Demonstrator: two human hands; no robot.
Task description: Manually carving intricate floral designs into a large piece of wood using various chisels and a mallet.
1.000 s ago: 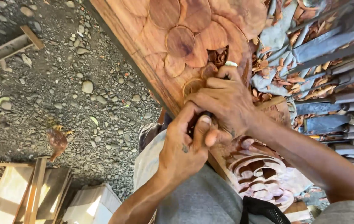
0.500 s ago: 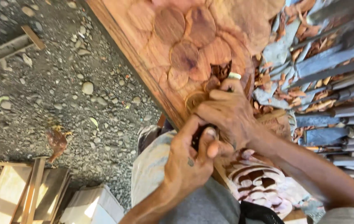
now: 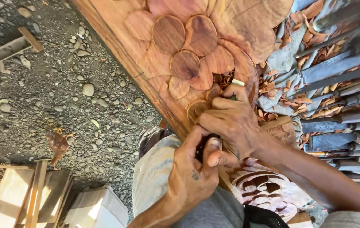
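Note:
A reddish wooden panel (image 3: 116,38) with carved round petal shapes (image 3: 184,65) lies across my lap. My left hand (image 3: 190,175) is closed round the dark handle of a carving tool (image 3: 201,147), thumb pressed against it. My right hand (image 3: 232,122) is wrapped over the tool further up, its knuckles resting on the panel beside a small carved round (image 3: 196,109). The tool's cutting end is hidden under my right fingers. Curled wood shavings (image 3: 224,80) lie just above that hand.
Grey gravel ground (image 3: 62,93) lies to the left, with wooden blocks and slats (image 3: 28,198) at the bottom left. A row of metal chisels (image 3: 340,76) with shavings among them lies on the right. A pale carved scroll piece (image 3: 264,190) sits under my right forearm.
Both hands keep their grip on the tool and have slid slightly down and to the right along the panel. The view has shifted a little with them.

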